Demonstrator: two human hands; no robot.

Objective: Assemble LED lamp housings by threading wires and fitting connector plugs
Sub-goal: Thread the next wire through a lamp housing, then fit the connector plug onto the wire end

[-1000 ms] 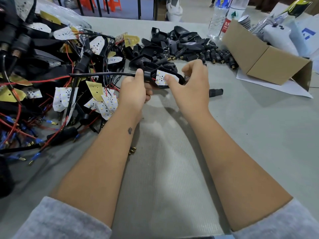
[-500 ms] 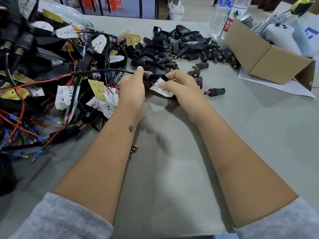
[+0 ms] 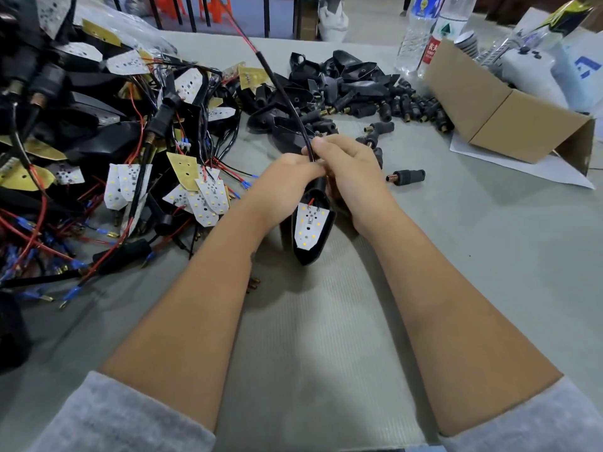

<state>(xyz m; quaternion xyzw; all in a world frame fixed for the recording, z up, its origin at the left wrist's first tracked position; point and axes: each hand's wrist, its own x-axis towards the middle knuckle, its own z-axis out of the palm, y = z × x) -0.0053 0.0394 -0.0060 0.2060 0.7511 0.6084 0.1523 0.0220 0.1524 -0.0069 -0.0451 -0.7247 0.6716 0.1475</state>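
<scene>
Current unit mid-table: LED board (image 3: pixel 308 225) seated in housing (image 3: pixel 311 252), left hand (image 3: pixel 287 181) gripping its neck, right hand (image 3: pixel 346 161) pinching the sleeved wire (image 3: pixel 284 93) pulled through; plug not fitted, far pile of empty housings (image 3: pixel 339 76) left.

- Two hands: left hand (image 3: pixel 287 184), right hand (image 3: pixel 350 164), both at the grip.
- One lamp housing (image 3: pixel 311 236) below the grip, one LED board (image 3: pixel 310 225) in it.
- One black wire (image 3: pixel 284 93) rising from the grip.
- One lone connector plug (image 3: pixel 408 175) right of the grip.
- Two plastic bottles (image 3: pixel 416 31) and one cardboard box (image 3: pixel 499 109), far right.
</scene>
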